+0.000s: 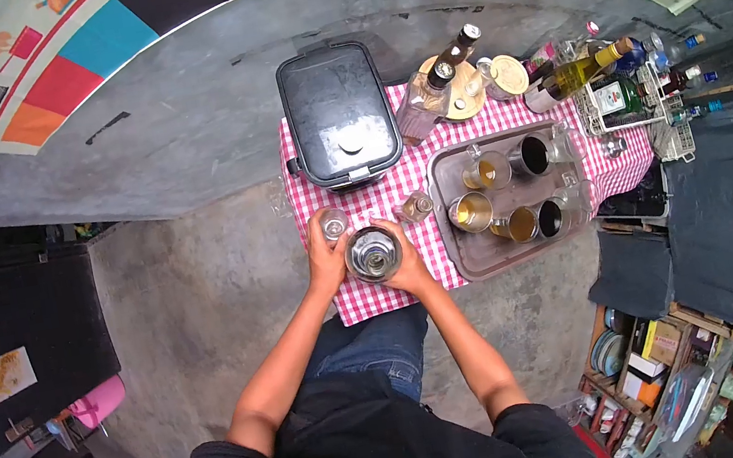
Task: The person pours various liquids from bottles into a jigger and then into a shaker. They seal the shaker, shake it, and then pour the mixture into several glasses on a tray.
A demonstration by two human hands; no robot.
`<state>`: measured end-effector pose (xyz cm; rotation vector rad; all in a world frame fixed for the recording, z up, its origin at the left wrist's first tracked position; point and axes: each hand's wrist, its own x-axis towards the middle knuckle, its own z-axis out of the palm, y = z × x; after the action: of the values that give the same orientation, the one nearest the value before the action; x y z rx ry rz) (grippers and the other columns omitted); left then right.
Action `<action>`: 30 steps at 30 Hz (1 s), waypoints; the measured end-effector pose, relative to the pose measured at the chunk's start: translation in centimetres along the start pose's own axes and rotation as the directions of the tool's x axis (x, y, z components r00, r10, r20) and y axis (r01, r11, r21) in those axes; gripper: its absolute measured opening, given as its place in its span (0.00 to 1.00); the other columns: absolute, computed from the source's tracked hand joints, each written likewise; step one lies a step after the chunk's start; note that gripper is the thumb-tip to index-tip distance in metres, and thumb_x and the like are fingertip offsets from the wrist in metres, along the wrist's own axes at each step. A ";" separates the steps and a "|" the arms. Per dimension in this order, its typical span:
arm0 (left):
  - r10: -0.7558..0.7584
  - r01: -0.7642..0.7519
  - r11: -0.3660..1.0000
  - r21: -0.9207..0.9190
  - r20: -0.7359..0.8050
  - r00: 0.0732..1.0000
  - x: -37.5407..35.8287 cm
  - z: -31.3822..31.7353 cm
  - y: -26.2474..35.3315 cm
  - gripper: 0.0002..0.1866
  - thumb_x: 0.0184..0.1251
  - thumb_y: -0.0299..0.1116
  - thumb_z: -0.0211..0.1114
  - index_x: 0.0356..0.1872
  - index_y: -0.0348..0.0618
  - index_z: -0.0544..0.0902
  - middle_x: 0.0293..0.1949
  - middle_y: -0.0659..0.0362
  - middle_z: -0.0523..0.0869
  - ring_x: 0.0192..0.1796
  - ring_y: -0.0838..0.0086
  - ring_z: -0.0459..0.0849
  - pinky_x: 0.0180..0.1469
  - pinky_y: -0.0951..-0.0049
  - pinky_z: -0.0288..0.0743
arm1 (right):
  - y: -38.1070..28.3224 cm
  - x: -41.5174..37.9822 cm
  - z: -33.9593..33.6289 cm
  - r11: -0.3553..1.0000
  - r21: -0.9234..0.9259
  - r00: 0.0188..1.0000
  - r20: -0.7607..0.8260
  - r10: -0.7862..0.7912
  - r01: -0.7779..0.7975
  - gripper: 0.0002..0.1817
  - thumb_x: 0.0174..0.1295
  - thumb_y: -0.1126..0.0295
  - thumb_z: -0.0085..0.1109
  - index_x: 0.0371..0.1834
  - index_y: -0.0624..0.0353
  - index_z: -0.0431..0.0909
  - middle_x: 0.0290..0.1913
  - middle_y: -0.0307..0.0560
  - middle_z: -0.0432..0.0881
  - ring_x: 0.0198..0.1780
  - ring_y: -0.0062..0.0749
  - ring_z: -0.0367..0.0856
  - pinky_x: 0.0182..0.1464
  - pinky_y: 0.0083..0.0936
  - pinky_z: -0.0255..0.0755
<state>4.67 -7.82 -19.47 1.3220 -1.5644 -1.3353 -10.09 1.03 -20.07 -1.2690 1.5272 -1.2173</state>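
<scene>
Gripping clear glass vessel (373,255) in fingers of right hand (408,267), left of brown tray (477,261); long axis apparently near upright, seen from above. Holding small glass (333,225) in fingers of left hand (324,260), farther left of tray; can't tell whether also touching vessel.

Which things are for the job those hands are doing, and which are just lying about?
Seem to be for the job:
- small glass, in the left hand
- clear vessel, in the right hand
- perhaps the tray with drinks

Seem to be just lying about:
- black box
- plates
- picture
- poster
</scene>
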 end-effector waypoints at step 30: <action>0.263 -0.376 0.723 -0.580 -0.273 0.925 -4.5 -1.8 23.5 0.26 0.70 0.22 0.61 0.65 0.38 0.60 0.53 0.55 0.73 0.55 0.71 0.75 0.63 0.70 0.69 | -19.1 -0.5 -6.0 0.951 0.285 0.993 -0.043 -0.109 0.117 0.58 0.26 0.62 0.87 0.65 0.70 0.64 0.57 0.50 0.79 0.58 0.33 0.78 0.64 0.34 0.71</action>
<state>1.38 -5.03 4.15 0.6823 -1.0220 -1.3092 -11.47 1.91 -0.13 -1.1616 1.2543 -1.4761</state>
